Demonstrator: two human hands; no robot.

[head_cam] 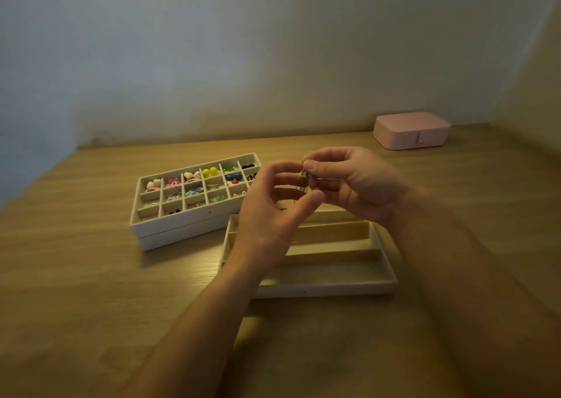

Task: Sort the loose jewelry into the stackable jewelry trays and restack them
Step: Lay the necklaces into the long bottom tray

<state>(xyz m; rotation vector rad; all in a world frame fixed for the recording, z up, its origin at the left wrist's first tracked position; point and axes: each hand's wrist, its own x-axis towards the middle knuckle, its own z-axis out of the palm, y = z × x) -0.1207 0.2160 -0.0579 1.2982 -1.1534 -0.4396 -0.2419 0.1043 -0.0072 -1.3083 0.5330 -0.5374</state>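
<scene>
Two hands working a fine chain (304, 182) over an open tray. The right hand (352, 182) is pinching the top of the chain tightly between thumb and forefinger, so that the rest is hanging free. The left hand (270, 212) is curling its thumb and forefinger narrowly round the dangling part and appears to be pinching it lower down, though blur is hiding the exact contact. Holding the chain at two points and off any surface is probably letting the person straighten or untangle it before laying it down.

Directly beneath the grip, the long-slot tray (334, 289) is lying open on the wooden table (91, 276). Its lengthwise channels suit chains, which is likely why the chain is being held just above it. What the channels are holding cannot be told.

Left of the grip and slightly beyond it, the grid tray (182, 220) is sitting on top of a second tray (179, 236). Its small cells are already holding coloured beads, earrings and rings.

Well beyond the grip to the right, a closed pink case (413, 130) is standing against the wall.

Judged from this layout, sorting is well along and restacking is not yet done.
</scene>
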